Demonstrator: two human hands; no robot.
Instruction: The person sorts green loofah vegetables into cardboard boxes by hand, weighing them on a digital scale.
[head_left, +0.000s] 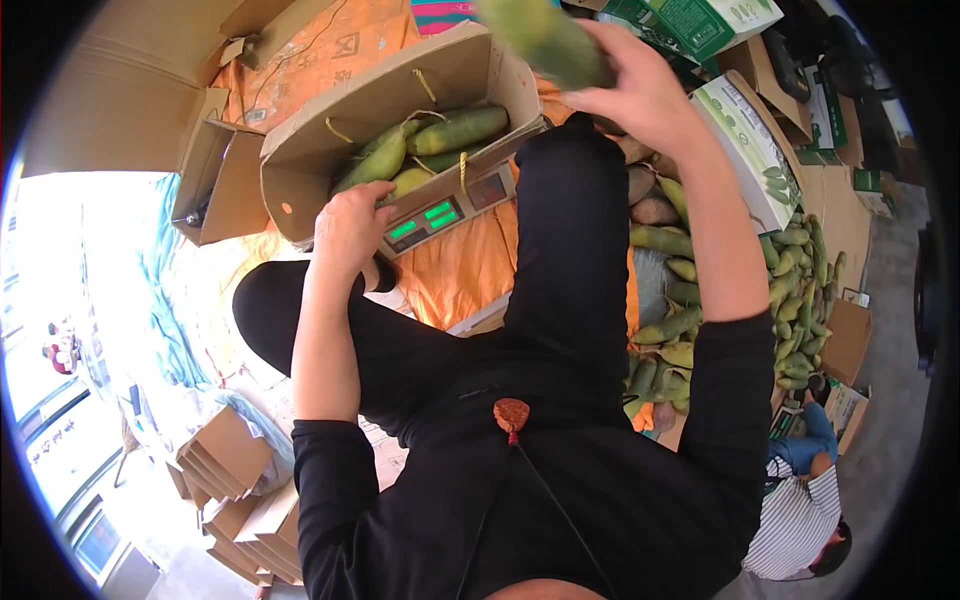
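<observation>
Several long green radishes (455, 130) lie in an open cardboard box (385, 88) with yellow cord handles. The box rests on a scale (435, 218) with lit green digits. My left hand (350, 225) is at the near left edge of the box, its fingertips over the rim beside a radish; whether they grip anything is hard to tell. Up at the top, right of the box, my right hand (645, 90) is closed round a large green radish (545, 40), which is blurred by motion.
A heap of green radishes (795, 300) lies at the right, with more beside my right knee. A printed white-green box (745, 150) stands at upper right. Flattened cartons (225, 450) are stacked lower left. Another person in a striped shirt (795, 520) is at lower right.
</observation>
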